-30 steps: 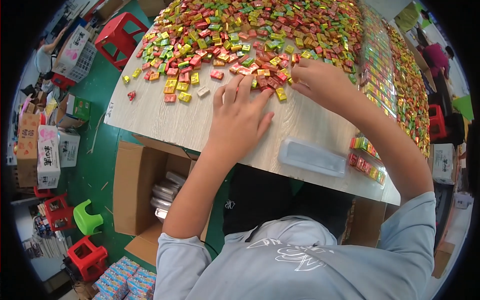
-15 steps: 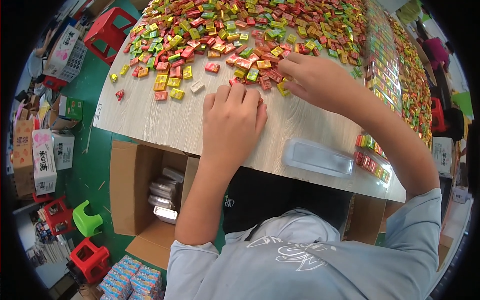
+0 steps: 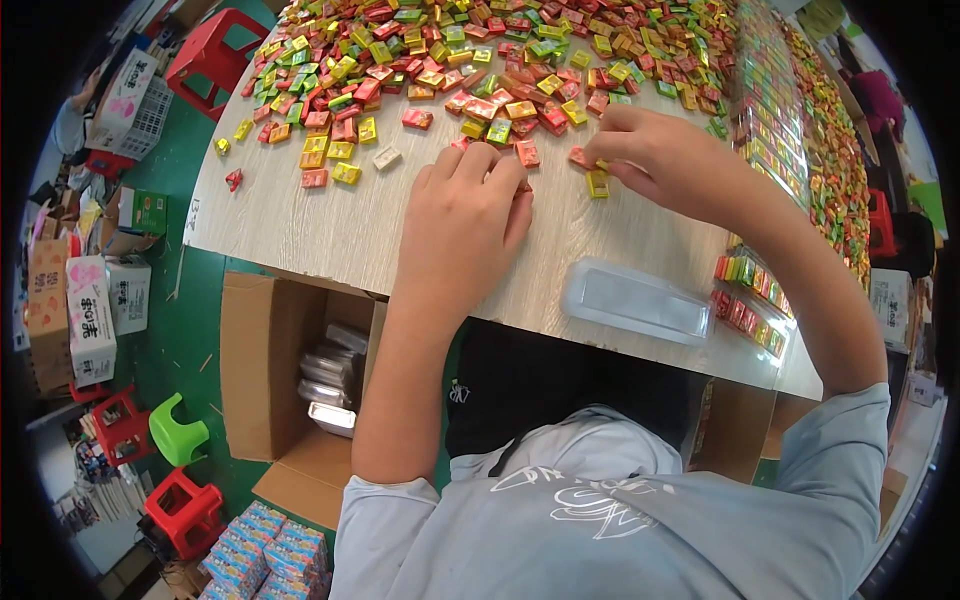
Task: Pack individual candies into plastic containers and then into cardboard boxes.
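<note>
Small wrapped candies in red, yellow, green and orange lie heaped over the far part of the wooden-topped table (image 3: 290, 235). My left hand (image 3: 462, 215) rests at the near edge of the heap, fingers curled. A red wrapped candy (image 3: 527, 187) shows between its thumb and fingers; the rest of its grip is hidden. To the right, my right hand (image 3: 650, 160) has bent fingertips down on the tabletop, against a yellow candy (image 3: 598, 184) and a red candy (image 3: 579, 157). One loose red candy (image 3: 527, 153) lies between the hands. A pale whitish candy (image 3: 387, 157) sits left of my left hand.
A clear plastic tray (image 3: 640, 302) lies near the table's front edge. Beside it are clear packs with candy rows (image 3: 748, 325); stacked filled packs (image 3: 770, 140) stand farther right. Below the left edge, an open cardboard box (image 3: 250, 365) holds plastic trays. Stools (image 3: 180, 430) stand on the green floor.
My right hand has drawn back to the right, and the yellow and red candies at its fingertips have come away from the heap. My left hand has shifted slightly, still curled.
</note>
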`<move>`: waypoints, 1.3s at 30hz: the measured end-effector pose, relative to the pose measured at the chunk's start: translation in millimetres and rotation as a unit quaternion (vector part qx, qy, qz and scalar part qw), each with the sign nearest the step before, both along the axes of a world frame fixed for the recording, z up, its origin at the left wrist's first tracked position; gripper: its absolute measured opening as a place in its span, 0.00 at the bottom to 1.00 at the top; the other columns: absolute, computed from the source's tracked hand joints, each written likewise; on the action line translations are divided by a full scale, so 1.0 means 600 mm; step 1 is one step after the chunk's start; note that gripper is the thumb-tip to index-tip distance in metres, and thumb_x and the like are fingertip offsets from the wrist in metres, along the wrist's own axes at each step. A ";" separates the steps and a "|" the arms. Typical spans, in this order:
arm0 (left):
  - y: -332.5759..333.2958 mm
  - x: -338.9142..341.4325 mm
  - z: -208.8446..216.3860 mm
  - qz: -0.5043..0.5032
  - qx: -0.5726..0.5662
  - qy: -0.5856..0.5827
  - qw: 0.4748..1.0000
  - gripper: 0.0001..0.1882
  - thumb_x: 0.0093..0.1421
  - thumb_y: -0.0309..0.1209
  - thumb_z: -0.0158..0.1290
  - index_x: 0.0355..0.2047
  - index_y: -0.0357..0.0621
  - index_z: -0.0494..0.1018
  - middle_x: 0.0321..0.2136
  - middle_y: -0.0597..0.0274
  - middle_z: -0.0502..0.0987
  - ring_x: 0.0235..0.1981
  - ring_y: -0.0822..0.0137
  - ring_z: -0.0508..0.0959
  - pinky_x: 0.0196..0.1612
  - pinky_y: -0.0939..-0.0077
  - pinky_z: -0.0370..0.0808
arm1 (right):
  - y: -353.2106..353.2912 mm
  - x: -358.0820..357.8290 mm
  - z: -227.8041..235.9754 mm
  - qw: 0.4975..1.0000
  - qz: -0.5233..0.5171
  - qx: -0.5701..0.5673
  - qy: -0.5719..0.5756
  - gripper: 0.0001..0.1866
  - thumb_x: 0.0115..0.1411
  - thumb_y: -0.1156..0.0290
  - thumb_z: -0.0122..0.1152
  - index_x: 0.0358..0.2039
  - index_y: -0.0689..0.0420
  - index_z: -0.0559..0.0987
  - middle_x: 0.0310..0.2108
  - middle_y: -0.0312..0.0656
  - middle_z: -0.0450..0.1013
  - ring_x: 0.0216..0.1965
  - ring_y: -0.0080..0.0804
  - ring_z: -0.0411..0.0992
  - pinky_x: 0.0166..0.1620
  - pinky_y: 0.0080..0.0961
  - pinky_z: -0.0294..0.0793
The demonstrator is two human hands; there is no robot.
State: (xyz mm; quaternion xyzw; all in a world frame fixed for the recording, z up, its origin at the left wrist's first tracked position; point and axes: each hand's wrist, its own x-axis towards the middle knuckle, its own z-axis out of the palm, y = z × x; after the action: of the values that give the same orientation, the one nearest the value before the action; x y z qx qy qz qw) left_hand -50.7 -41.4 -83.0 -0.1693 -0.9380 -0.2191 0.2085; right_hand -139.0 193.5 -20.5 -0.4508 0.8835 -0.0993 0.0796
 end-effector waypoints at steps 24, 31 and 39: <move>0.003 0.002 0.011 -0.036 0.046 -0.033 0.998 0.10 0.54 0.26 0.63 0.36 0.42 0.76 0.36 0.58 0.77 0.40 0.53 0.76 0.46 0.59 0.73 | 0.040 -0.024 -0.013 0.998 0.062 0.001 0.009 0.16 0.60 0.77 0.63 0.49 0.54 0.76 0.46 0.42 0.73 0.48 0.43 0.74 0.48 0.38 0.75; 0.002 0.022 0.011 -0.082 0.049 -0.033 0.995 0.09 0.53 0.27 0.63 0.35 0.46 0.77 0.36 0.61 0.77 0.40 0.56 0.76 0.45 0.61 0.73 | 0.040 -0.001 0.011 0.999 -0.007 0.001 -0.053 0.16 0.59 0.79 0.63 0.48 0.57 0.76 0.46 0.44 0.73 0.46 0.43 0.75 0.47 0.37 0.75; 0.015 0.036 0.011 -0.063 0.005 -0.031 0.998 0.11 0.55 0.32 0.62 0.38 0.47 0.75 0.36 0.63 0.76 0.41 0.60 0.76 0.44 0.64 0.72 | -0.034 0.044 -0.002 0.995 0.059 -0.010 -0.081 0.21 0.56 0.77 0.66 0.51 0.58 0.75 0.42 0.46 0.72 0.45 0.47 0.74 0.46 0.39 0.75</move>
State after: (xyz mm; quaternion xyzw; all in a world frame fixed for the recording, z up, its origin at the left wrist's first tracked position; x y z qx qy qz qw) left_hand -29.4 -32.4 -76.5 -0.2203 -0.9302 -0.2421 0.1662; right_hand -112.3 173.0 -21.6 -0.4935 0.8449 -0.1396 0.1522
